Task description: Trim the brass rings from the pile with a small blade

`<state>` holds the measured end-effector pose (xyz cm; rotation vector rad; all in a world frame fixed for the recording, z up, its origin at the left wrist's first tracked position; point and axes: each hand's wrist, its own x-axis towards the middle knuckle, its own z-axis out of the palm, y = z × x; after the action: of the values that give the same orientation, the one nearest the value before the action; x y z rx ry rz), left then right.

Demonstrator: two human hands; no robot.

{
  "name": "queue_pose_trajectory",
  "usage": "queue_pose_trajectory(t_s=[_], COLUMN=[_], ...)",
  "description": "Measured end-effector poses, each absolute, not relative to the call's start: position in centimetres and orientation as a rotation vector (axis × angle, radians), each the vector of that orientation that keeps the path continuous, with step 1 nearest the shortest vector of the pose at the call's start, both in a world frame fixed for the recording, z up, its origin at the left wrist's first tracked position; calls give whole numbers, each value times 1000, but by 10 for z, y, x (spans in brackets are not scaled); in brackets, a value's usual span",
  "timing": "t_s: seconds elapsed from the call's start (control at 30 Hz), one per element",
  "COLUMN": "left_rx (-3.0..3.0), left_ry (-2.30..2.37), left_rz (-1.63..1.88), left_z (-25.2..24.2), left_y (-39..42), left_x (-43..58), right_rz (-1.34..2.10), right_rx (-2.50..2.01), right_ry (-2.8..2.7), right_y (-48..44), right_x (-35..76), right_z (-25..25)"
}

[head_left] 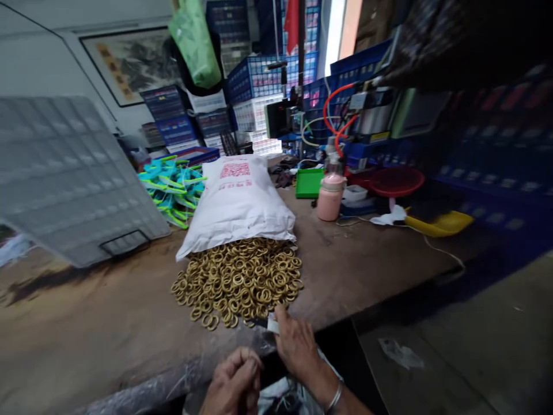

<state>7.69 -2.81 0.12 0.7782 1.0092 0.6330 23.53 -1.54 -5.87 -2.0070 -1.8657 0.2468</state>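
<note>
My right hand [298, 346] is closed around a small tool [272, 324] with a white body and a thin dark end, its exact kind unclear. That dark end reaches the near edge of a heap of brass-coloured rings [242, 282]. Lower and to the left, my left hand [233, 380] is curled with thumb against fingers, in front of the table edge. Whatever it may hold is hidden. The rings spill out from the mouth of a white sack [246, 202] with red print, which lies on the brown table [345, 259].
A grey ribbed panel [73, 178] leans at the left beside teal and lime plastic pieces [175, 187]. To the right stand a pink bottle [330, 199], a green tray [309, 183], a red dish [396, 181] and a yellow scoop [444, 223]. Below my hands hangs a plastic bag [287, 395].
</note>
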Motion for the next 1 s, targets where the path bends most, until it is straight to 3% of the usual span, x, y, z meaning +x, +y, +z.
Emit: queue_pose_trajectory(t_s=[0.2, 0.33, 0.57, 0.73, 1.0], left_rx=[831, 922, 1303, 1653, 1115], left_ry=[1184, 1200, 1169, 1187, 1118], left_rz=[859, 858, 1001, 1018, 899], left_z=[-35, -30, -24, -27, -21], left_y=[-25, -20, -18, -18, -18], left_x=[91, 95, 89, 78, 78], right_rz=[750, 949, 1222, 1267, 1175], right_rx=[-1653, -1399, -1358, -1389, -1482], right_ry=[-1554, -1401, -1308, -1329, -1364], right_y=[-12, -17, -19, -12, -8], right_x=[233, 219, 213, 211, 205], right_z=[-41, -32, -25, -30, -29])
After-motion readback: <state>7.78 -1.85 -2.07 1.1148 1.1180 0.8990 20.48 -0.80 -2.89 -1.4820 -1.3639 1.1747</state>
